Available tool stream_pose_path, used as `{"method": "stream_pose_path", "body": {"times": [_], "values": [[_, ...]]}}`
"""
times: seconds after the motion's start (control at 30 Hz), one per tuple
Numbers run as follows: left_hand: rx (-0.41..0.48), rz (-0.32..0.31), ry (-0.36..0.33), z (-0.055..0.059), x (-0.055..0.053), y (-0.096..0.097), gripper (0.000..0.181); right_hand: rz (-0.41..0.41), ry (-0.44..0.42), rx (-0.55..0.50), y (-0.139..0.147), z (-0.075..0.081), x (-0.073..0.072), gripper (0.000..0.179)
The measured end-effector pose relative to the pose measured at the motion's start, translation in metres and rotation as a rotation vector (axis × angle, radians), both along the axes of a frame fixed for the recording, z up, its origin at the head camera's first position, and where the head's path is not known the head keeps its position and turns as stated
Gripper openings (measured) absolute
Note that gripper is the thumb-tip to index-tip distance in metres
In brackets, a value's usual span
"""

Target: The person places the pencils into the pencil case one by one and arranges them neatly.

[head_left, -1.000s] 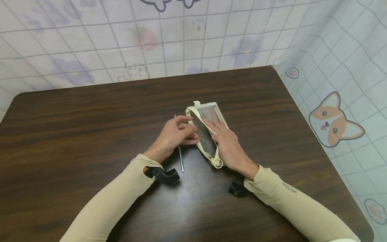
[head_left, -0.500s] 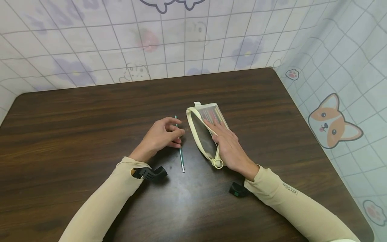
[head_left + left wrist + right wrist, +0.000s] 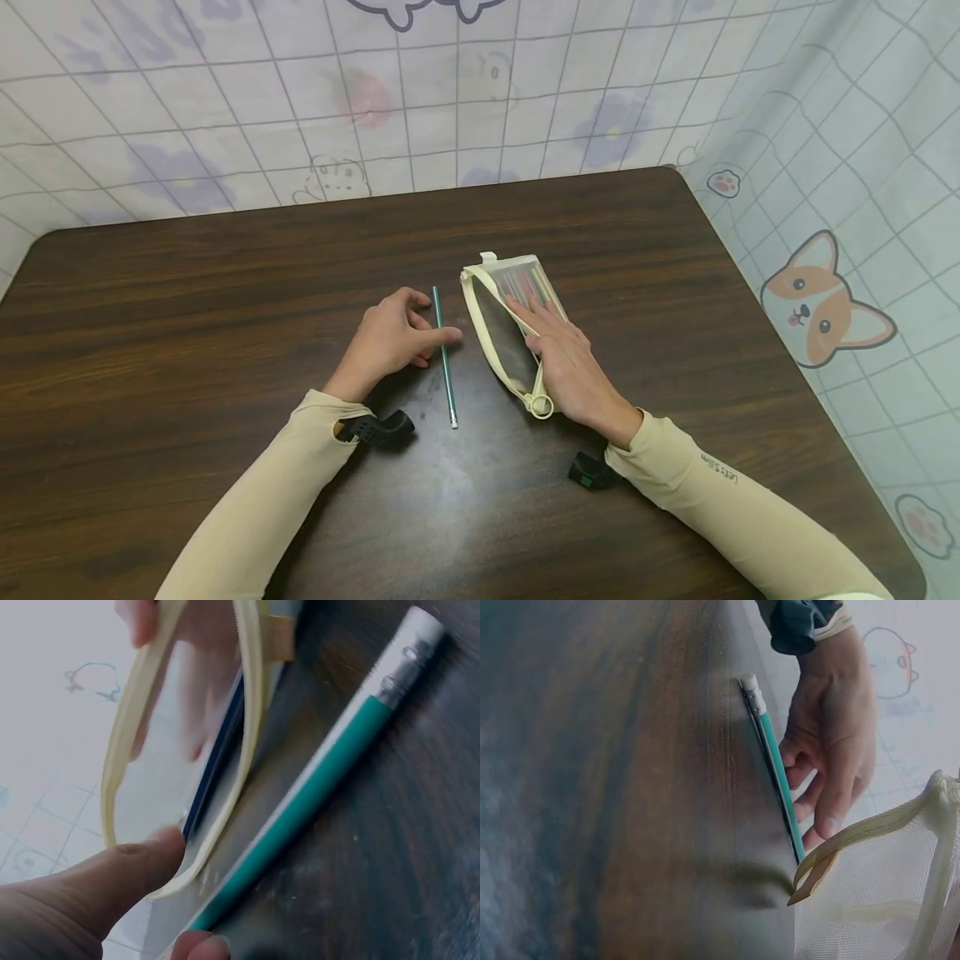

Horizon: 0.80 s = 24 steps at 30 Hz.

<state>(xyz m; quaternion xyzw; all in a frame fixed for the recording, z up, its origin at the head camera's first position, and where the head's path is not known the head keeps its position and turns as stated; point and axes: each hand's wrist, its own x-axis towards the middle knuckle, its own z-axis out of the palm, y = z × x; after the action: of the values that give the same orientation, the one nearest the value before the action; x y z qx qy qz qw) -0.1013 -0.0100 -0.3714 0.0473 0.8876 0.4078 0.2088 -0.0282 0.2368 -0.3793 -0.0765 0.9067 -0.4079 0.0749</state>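
A green pencil [image 3: 448,387] with a white eraser lies on the dark wooden table, left of a see-through mesh pencil case [image 3: 477,312]. My left hand [image 3: 384,337] is beside the pencil, its thumb reaching across above it and the other fingers on its left side. In the left wrist view, the thumb [image 3: 142,870] and a fingertip are apart, with the pencil passing between them. The case has a cream zipper edge, gaping wide, and several coloured sticks inside. Across its right part rests my right hand [image 3: 566,362], fingers straight.
The zipper's ring pull [image 3: 540,406] is at the near end of the case. A wrist camera [image 3: 378,429] sits under my left forearm. A gridded cloth [image 3: 262,108] hangs behind the brown table [image 3: 187,333] and along its right side.
My left hand has drawn back leftward from the case's opening to the pencil, and its thumb has straightened over it. My right hand stays on the case.
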Motion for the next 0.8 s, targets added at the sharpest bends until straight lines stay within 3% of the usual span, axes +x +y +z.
{"method": "stream_pose_path", "body": {"times": [0.17, 0.37, 0.57, 0.8], "values": [[-0.119, -0.024, 0.054, -0.0004, 0.0006, 0.0048, 0.085, 0.002, 0.000, 0.001, -0.0003, 0.0016, 0.0000, 0.056], [-0.162, -0.057, 0.083, 0.0004, -0.0022, 0.0082, 0.075, 0.001, -0.005, 0.001, -0.0003, 0.0034, 0.0005, 0.056], [-0.116, -0.062, 0.019, 0.0050, -0.0051, 0.0059, 0.065, 0.006, 0.000, -0.002, -0.0006, 0.0038, 0.0008, 0.057], [-0.014, -0.053, -0.084, 0.0087, -0.0093, 0.0035, 0.065, 0.018, 0.017, -0.014, -0.0007, 0.0035, 0.0013, 0.056]]}}
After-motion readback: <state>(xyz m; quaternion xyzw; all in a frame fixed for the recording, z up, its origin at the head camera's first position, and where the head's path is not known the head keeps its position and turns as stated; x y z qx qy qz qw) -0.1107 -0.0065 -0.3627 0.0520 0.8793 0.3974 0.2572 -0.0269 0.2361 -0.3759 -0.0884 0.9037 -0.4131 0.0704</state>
